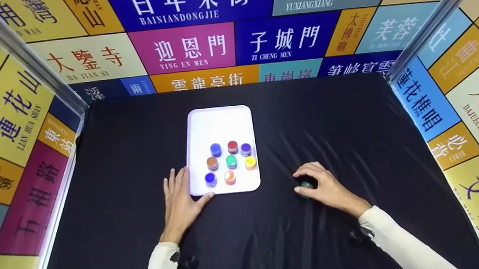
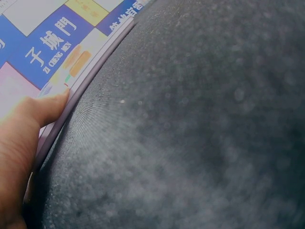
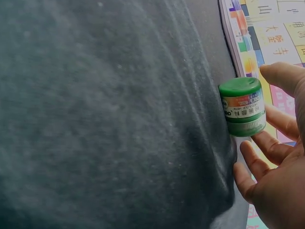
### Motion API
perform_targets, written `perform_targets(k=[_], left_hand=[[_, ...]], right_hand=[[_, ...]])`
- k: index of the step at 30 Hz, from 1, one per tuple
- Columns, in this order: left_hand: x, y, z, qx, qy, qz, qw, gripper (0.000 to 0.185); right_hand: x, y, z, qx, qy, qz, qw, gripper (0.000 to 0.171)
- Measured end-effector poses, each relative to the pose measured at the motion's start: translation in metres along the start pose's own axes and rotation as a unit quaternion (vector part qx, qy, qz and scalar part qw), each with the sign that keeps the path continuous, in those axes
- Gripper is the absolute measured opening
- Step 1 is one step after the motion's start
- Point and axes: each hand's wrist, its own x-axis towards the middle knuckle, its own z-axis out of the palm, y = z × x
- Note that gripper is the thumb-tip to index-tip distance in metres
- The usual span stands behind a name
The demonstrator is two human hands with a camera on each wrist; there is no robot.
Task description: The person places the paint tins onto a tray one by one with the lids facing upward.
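Note:
My left hand (image 1: pixel 180 202) lies at the near left corner of a white tray (image 1: pixel 220 125). Its fairly straight fingers rest along the tray's left side, and the thumb (image 2: pixel 50 106) touches the near rim. Several small paint jars (image 1: pixel 231 161) stand in the tray's near half, with blue, purple, red, brown, green, yellow and orange tops. To the right of the tray, my right hand (image 1: pixel 325 185) holds a green paint jar (image 3: pixel 242 107) low over the cloth, thumb and fingers curved around it. From the head view the hand covers part of this jar.
Black cloth (image 1: pixel 130 138) covers the table, wrinkled (image 1: pixel 328 145) on the right side. Panels with colourful printed signs (image 1: pixel 183 47) enclose the back and both sides, joined by metal corner posts (image 1: pixel 44 59).

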Motion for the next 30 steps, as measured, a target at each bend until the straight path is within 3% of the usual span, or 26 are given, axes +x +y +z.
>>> perform_targets(k=[18,30], left_hand=[[0.001,-0.001,0.000,0.003,-0.004,0.000,1.0000,0.113],[0.001,0.000,0.000,0.004,-0.004,-0.001,1.0000,0.112]], right_hand=[[-0.021,0.004,-0.005,-0.014,-0.014,0.003,1.000,0.039],[-0.025,0.008,-0.017,-0.020,-0.051,-0.028,0.998,0.056]])
